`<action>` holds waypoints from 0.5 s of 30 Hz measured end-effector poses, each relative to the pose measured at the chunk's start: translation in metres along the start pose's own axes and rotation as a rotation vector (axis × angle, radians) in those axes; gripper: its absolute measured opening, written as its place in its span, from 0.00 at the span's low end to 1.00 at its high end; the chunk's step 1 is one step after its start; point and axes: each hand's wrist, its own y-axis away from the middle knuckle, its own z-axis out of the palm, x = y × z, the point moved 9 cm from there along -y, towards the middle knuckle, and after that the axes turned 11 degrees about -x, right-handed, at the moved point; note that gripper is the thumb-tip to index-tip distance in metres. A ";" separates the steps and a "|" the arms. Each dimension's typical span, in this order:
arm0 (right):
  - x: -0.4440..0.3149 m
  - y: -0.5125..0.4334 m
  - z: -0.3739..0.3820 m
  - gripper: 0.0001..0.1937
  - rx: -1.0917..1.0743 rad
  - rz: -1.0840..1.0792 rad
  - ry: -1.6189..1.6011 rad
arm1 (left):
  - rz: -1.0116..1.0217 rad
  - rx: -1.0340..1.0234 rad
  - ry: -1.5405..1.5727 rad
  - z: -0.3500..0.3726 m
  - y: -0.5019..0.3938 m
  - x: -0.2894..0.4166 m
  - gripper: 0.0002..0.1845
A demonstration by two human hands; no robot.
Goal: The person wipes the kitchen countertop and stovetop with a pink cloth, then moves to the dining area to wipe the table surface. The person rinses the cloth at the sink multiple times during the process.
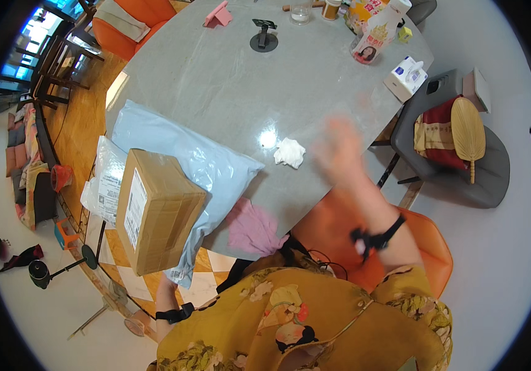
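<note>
My right hand, blurred by motion, is over the right edge of the grey table. Its fingers look apart, and nothing shows in them. Left of it lies a crumpled white tissue. My left wrist reaches under a stack of parcels, which hides the hand and its grip. A taped brown cardboard box with a label rests on a light-blue plastic mailer. Beside the box sits a white bubble mailer. These parcels overhang the table's left front edge. A pink cloth lies at the near edge.
On the grey tabletop are a black phone stand, a pink stand, a glass, snack packaging and a tissue pack. An orange chair is beside me. A grey chair holds a hand fan.
</note>
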 end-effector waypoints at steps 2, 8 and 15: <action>-0.065 0.036 0.040 0.24 0.049 -0.274 0.067 | -0.002 -0.025 0.005 0.003 -0.004 0.001 0.20; -0.047 0.027 0.088 0.14 0.110 -0.041 0.045 | -0.045 -0.189 -0.252 0.030 0.007 0.017 0.20; -0.017 0.119 0.130 0.14 -0.078 0.471 -0.821 | -0.127 -0.193 -0.026 0.035 0.055 0.004 0.21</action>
